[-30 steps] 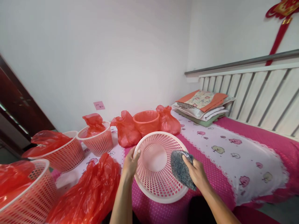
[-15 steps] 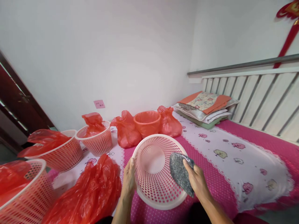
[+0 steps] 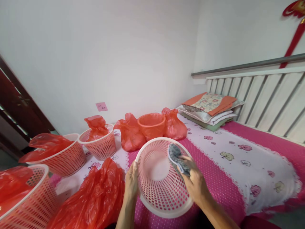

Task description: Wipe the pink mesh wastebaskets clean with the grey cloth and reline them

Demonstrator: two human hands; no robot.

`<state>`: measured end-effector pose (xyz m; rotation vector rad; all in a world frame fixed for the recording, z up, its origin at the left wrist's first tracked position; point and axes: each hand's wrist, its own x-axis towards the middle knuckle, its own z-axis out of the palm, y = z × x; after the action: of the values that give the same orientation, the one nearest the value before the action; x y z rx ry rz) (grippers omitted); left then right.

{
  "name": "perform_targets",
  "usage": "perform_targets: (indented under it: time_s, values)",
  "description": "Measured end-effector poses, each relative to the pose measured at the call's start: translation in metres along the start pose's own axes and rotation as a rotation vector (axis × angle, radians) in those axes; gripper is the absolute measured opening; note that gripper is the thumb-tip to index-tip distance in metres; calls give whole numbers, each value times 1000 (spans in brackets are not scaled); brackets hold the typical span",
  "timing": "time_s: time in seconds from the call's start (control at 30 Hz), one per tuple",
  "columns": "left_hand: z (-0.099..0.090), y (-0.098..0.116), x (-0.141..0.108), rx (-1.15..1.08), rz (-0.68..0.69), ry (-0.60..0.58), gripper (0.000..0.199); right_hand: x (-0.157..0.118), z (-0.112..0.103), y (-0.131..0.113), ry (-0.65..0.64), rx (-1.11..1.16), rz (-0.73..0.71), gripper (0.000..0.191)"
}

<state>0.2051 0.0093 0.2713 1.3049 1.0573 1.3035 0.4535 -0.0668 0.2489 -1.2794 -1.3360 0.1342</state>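
A pink plastic basket (image 3: 164,203) with a white rim is tipped so its mouth faces me, just above the pink dotted bedspread. My left hand (image 3: 131,181) grips its rim on the left side. In my right hand (image 3: 195,178) is a grey cloth (image 3: 175,151) with a pale edge, folded in the fingers and held at the basket's right inner wall. Whether the cloth presses on the wall I cannot tell. A heap of red plastic bags (image 3: 95,197) lies to the left of my left hand.
Pink baskets (image 3: 101,146) holding red bags stand at the left. Against the wall are an orange-red basket (image 3: 152,125) and two filled red bags (image 3: 131,133). Folded bedding (image 3: 212,109) is stacked at the back right beside a white slatted bed rail (image 3: 262,98). A pink note (image 3: 101,107) is on the wall.
My right hand has moved up and left, bringing the cloth further into the basket. The cloth, hanging wide before, is now bunched up. My left hand keeps its hold on the rim.
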Motion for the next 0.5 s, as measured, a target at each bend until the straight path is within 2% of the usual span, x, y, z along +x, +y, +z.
perform_targets:
  time_s: [0.13, 0.23, 0.3, 0.4, 0.5]
  values:
    - [1, -2, 1, 9, 10, -44, 67, 19, 30, -1, -335, -64, 132, 22]
    - [2, 1, -2, 18, 4, -61, 69, 45, 58, 7, -489, -165, 164, 10]
    - [2, 4, -5, 35, -2, -68, 70, 56, 79, 13, -552, -163, 162, 10]
    - [1, 4, -6, 58, -9, -70, 71, 54, 110, 21, -628, -140, 200, 14]
    - [1, -2, -3, 41, -12, -54, 72, 32, 133, 27, -764, -93, 212, 15]
